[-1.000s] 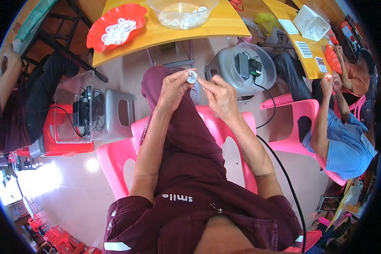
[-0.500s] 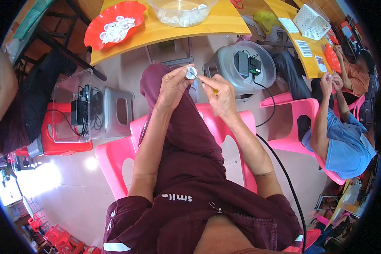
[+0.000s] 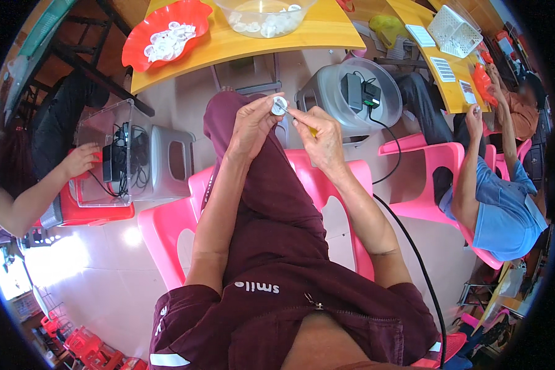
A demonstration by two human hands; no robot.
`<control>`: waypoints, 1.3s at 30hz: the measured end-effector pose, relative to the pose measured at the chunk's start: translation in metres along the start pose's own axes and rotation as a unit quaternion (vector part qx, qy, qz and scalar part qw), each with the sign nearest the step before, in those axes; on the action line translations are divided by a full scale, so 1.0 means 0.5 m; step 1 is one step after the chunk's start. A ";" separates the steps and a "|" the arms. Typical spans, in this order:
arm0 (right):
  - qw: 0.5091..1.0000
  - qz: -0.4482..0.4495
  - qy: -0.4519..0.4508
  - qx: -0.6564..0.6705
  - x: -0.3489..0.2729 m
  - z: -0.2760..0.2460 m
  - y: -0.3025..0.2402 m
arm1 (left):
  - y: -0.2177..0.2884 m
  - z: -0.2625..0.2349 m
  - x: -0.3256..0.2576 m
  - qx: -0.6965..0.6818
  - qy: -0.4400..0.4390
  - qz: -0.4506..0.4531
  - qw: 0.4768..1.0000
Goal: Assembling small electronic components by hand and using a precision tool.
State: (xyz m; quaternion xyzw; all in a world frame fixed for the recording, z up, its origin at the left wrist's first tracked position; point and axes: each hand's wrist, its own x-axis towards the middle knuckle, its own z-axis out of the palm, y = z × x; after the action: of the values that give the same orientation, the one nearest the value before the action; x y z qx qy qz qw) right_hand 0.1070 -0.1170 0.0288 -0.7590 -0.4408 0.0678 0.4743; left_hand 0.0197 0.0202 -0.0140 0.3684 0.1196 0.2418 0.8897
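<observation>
Between the thumb and fingers of my left hand [image 3: 253, 128] is a small round white plastic part [image 3: 279, 105], its face turned up. My right hand [image 3: 320, 139] grips a thin tool [image 3: 314, 131] with a yellow handle; its kind is mostly hidden by the fingers. The slim tip of the tool meets the face of the white part. Both hands are above my lap, short of the table edge. On the table ahead, a red scalloped dish [image 3: 137, 50] holds many small white parts, and a clear bowl [image 3: 225, 8] beside it holds more.
The yellow table [image 3: 327, 28] stands ahead. A clear tub [image 3: 390, 92] with black adapters sits on a grey stool to the right, its black cable running past my right arm. A clear box [image 3: 89, 185] with cables is at left. Co-workers sit on both sides.
My hands and the white part have barely moved. A co-worker's arm at left now reaches to the clear box. At right, a co-worker's hand has gone out to the red dish.
</observation>
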 end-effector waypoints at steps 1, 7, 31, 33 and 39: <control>1.000 -0.002 -0.002 -0.002 0.000 -0.001 -0.001 | 0.000 0.001 0.000 -0.002 0.002 0.000 1.000; 1.000 -0.004 0.000 0.022 -0.001 0.002 -0.001 | 0.001 -0.005 0.001 0.001 -0.006 0.001 1.000; 0.990 -0.085 0.004 -0.112 -0.002 -0.004 -0.005 | -0.005 -0.006 0.000 0.008 0.002 0.009 1.000; 0.983 -0.098 0.006 -0.156 -0.006 -0.005 -0.014 | -0.009 -0.003 0.000 0.015 0.009 0.014 1.000; 0.959 -0.122 0.020 -0.256 -0.018 0.009 -0.018 | -0.013 0.006 0.003 0.042 0.042 0.028 0.998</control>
State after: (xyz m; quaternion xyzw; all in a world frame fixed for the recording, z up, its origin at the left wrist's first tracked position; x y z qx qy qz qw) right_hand 0.0937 -0.1190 0.0305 -0.7964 -0.5233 -0.1212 0.2779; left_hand 0.0246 0.0152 -0.0169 0.3981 0.1563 0.2770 0.8605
